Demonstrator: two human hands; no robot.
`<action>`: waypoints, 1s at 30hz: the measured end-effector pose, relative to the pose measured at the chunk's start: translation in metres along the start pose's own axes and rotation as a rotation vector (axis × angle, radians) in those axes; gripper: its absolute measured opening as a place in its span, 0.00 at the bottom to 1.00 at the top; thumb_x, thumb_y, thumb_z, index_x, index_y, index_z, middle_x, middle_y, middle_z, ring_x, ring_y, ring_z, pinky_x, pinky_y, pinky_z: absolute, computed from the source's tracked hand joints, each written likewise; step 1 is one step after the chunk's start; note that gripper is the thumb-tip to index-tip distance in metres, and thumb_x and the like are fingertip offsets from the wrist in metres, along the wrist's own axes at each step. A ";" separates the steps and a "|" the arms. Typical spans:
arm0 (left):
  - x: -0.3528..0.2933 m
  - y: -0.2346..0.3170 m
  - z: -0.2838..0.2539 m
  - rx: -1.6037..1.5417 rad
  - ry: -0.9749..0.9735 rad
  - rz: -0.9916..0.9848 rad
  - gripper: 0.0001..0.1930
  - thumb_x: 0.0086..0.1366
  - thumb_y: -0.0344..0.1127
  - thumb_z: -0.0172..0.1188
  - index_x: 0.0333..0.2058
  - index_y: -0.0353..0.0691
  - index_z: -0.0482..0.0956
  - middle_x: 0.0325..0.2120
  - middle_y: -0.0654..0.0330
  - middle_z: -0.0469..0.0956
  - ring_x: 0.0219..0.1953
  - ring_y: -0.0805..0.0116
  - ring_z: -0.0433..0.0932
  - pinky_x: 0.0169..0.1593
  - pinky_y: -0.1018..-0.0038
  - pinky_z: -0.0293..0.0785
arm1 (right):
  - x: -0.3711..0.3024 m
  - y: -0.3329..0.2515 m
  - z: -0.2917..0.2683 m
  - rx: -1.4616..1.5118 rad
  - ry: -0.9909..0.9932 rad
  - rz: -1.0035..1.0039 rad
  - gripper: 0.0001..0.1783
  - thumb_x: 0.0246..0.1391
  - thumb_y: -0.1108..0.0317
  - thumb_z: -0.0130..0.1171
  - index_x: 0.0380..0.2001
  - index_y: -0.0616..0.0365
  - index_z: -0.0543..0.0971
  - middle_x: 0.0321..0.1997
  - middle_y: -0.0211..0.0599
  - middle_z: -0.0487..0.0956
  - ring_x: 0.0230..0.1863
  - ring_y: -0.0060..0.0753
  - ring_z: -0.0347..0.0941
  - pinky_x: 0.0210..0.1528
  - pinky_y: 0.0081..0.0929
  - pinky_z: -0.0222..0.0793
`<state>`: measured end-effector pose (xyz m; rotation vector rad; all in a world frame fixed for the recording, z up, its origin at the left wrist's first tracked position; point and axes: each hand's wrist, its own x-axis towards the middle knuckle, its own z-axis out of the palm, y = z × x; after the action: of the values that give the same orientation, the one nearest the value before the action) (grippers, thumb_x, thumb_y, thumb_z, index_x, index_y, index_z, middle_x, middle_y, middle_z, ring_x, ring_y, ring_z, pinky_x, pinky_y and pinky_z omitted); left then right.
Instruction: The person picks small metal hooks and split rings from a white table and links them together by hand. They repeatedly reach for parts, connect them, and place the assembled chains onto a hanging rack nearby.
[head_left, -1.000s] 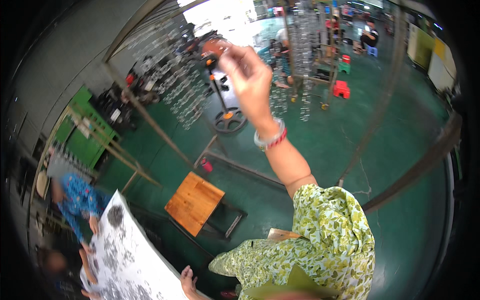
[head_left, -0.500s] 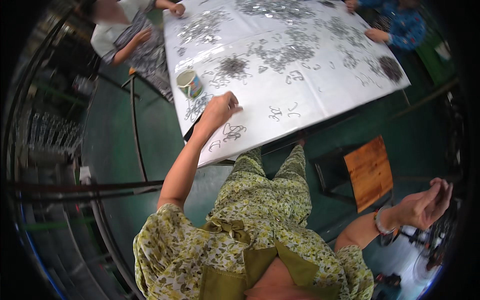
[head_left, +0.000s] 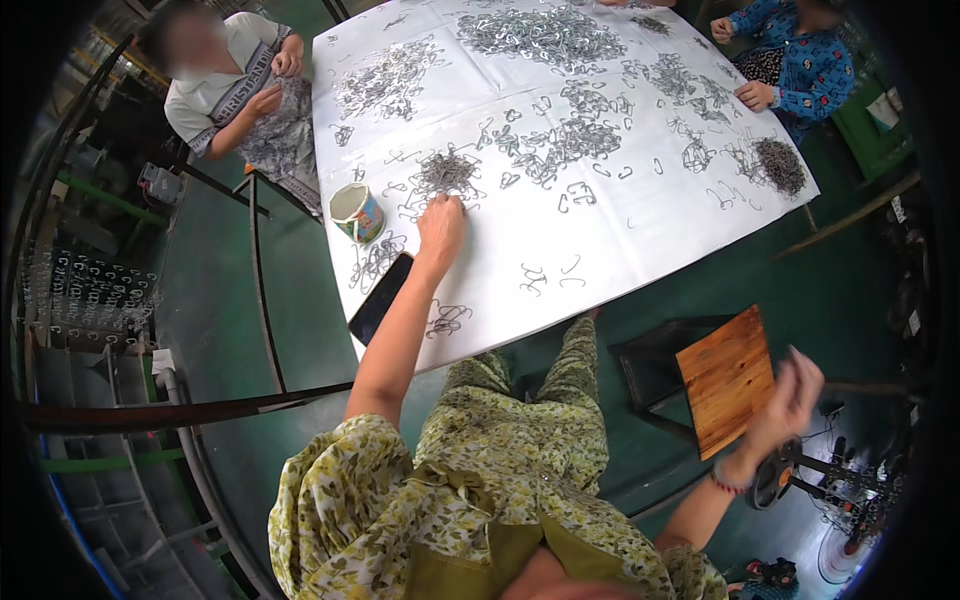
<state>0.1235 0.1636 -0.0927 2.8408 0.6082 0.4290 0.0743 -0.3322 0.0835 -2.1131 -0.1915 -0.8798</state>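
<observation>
My left hand reaches over the white-covered table, fingers bent down at the near edge of a tangled pile of small dark metal hooks. The fingers are drawn together, and whatever is between them is hidden. Under my left forearm lies a black phone, with loose S-shaped hooks beside it. A colourful paper tub stands left of the hand, near more wire hooks. Off the table to the right, my right hand hangs in the air near a wooden stool, slightly blurred, fingers stretched out, nothing visible in it.
Larger heaps of metal hooks spread over the far part of the table, with a dark pile near its right corner. Co-workers sit at the far left and far right. The wooden stool stands right of my legs.
My left hand has moved farther over the table to the dark hook pile. My right hand has swung inward, and its fingers have straightened. The far-left person's hands have come together.
</observation>
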 end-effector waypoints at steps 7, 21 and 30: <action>-0.021 -0.002 -0.029 -0.352 0.086 0.092 0.05 0.64 0.27 0.53 0.35 0.32 0.76 0.31 0.43 0.76 0.38 0.43 0.75 0.42 0.54 0.71 | 0.003 0.036 0.230 0.220 -0.720 -0.254 0.13 0.54 0.76 0.59 0.43 0.61 0.81 0.36 0.42 0.75 0.40 0.43 0.71 0.42 0.33 0.68; -0.083 0.062 -0.090 -0.963 -0.143 -0.142 0.07 0.65 0.29 0.60 0.38 0.30 0.78 0.31 0.54 0.81 0.29 0.71 0.80 0.32 0.75 0.77 | -0.010 0.030 0.319 -0.127 -0.578 -0.458 0.04 0.51 0.72 0.61 0.31 0.60 0.83 0.34 0.36 0.76 0.40 0.40 0.72 0.45 0.37 0.64; -0.090 0.125 -0.101 -1.120 -0.081 0.213 0.07 0.62 0.26 0.63 0.37 0.29 0.79 0.38 0.54 0.79 0.36 0.65 0.79 0.38 0.73 0.78 | -0.068 -0.070 0.214 0.501 -0.440 0.140 0.05 0.52 0.77 0.63 0.34 0.65 0.83 0.31 0.37 0.82 0.32 0.24 0.75 0.34 0.22 0.67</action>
<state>0.0583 0.0272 0.0130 1.8200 -0.0110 0.4767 0.1073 -0.1170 -0.0058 -1.7873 -0.4370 -0.2352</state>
